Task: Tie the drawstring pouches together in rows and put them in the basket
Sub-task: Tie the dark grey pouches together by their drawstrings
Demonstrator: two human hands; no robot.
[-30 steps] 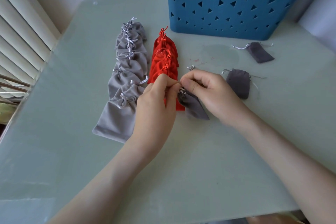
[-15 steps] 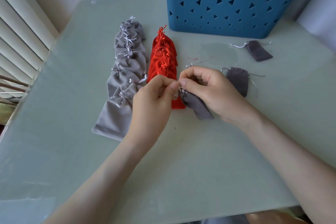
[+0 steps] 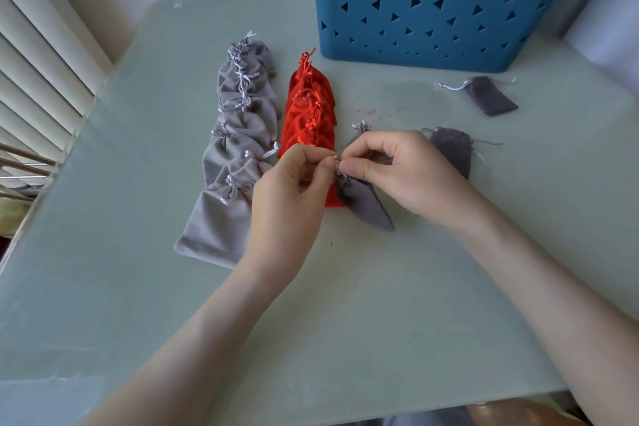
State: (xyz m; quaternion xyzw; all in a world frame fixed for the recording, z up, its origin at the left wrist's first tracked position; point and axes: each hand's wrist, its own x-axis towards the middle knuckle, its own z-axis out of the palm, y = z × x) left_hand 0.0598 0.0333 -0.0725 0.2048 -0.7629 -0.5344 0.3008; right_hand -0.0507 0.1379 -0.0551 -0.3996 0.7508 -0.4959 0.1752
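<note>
Pale green glass-topped table [image 3: 380,304]. A blue basket [image 3: 449,3] sits at the far edge. Left of it there's a row of light grey pouches [image 3: 238,156], with a row of red pouches [image 3: 307,114] just beside it on the right. Two loose dark grey pouches lie off to the right, the near pouch [image 3: 453,152] and the far pouch [image 3: 491,97] close to the basket. A third dark pouch [image 3: 366,207] hangs by its drawstring [image 3: 343,180] at the red row's near end, and I can't tell if it touches the top. A few pink specks [image 3: 371,112] in the middle.

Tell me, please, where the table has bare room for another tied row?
Bare: the strip between the light grey row and the left edge of the table; the wide near part along its front edge. Crowded: from the red row to the two loose dark pouches, where left hand and right hand pinch a drawstring.
</note>
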